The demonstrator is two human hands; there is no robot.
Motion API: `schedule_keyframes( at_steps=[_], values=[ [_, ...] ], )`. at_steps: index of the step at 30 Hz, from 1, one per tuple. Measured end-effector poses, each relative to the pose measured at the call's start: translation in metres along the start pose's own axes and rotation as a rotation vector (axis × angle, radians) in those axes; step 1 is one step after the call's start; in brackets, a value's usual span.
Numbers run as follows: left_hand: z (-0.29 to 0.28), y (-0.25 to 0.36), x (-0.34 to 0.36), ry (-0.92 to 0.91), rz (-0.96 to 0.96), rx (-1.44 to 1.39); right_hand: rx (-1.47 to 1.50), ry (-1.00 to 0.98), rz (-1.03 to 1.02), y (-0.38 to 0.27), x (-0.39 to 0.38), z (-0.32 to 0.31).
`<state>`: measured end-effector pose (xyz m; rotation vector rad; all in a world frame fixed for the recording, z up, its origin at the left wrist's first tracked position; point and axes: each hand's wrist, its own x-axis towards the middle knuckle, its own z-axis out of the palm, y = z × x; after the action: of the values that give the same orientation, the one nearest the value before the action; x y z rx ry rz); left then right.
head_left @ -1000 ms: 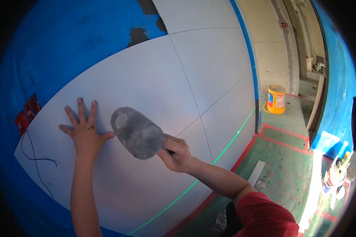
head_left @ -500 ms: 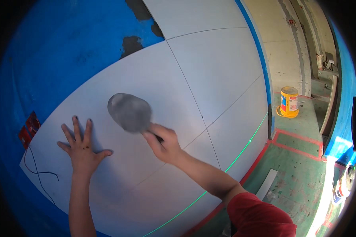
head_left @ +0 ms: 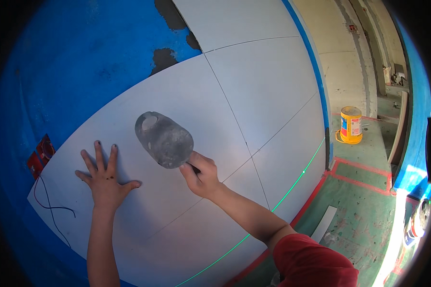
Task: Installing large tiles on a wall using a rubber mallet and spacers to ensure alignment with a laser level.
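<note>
My left hand [head_left: 107,185] lies flat on a large white wall tile [head_left: 158,210], its fingers spread wide and the thumb pointing right. Dark marks show on the back of this hand. To its right, my right hand [head_left: 201,176] is wrapped around the short dark handle of a grey rubber mallet [head_left: 166,142]. The mallet's broad, scuffed head is over the middle of the tile, with a pale round patch at its upper left end. Whether the head touches the tile I cannot tell.
More white tiles [head_left: 254,86] adjoin on the right, with thin joints. Blue wall [head_left: 96,52] with grey mortar patches lies above. A red box [head_left: 40,154] with loose wires is at the left. A green laser line [head_left: 285,195] crosses low. A yellow bucket [head_left: 351,125] stands on the green floor.
The mallet head, blurred before, is now sharp and tilted a little differently. My left hand stays spread on the tile. The whole view has shifted slightly.
</note>
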<state>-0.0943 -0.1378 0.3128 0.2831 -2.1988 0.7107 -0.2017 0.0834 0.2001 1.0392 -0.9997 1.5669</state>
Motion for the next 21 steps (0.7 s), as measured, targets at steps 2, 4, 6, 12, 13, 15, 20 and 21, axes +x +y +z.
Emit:
schedule_keyframes(
  at_steps=[2, 4, 6, 12, 13, 15, 20, 21],
  values=[
    [0.006, -0.004, -0.001, 0.057, 0.021, -0.007, -0.070, 0.017, 0.005, 0.019, 0.002, 0.009],
    [0.007, -0.003, -0.001, 0.120, 0.035, -0.013, -0.072, -0.005, 0.017, 0.000, -0.007, -0.001],
    [-0.003, 0.003, -0.001, -0.049, -0.012, 0.007, -0.065, -0.024, 0.014, 0.005, -0.002, 0.001],
    [-0.010, 0.003, 0.000, -0.061, 0.010, 0.056, 0.013, -0.021, 0.189, -0.034, -0.004, -0.027],
    [-0.018, 0.006, 0.000, -0.062, 0.015, 0.053, 0.014, -0.054, 0.214, -0.053, -0.020, -0.046],
    [-0.027, 0.026, 0.003, -0.101, 0.028, 0.065, 0.018, -0.090, 0.363, -0.087, -0.059, -0.090],
    [0.010, 0.043, 0.048, 0.367, 0.427, 0.021, 0.123, -0.066, 0.836, -0.126, -0.168, -0.159],
    [0.004, 0.061, 0.061, 0.411, 0.526, 0.017, 0.125, -0.063, 0.838, -0.128, -0.185, -0.173]
  ],
)
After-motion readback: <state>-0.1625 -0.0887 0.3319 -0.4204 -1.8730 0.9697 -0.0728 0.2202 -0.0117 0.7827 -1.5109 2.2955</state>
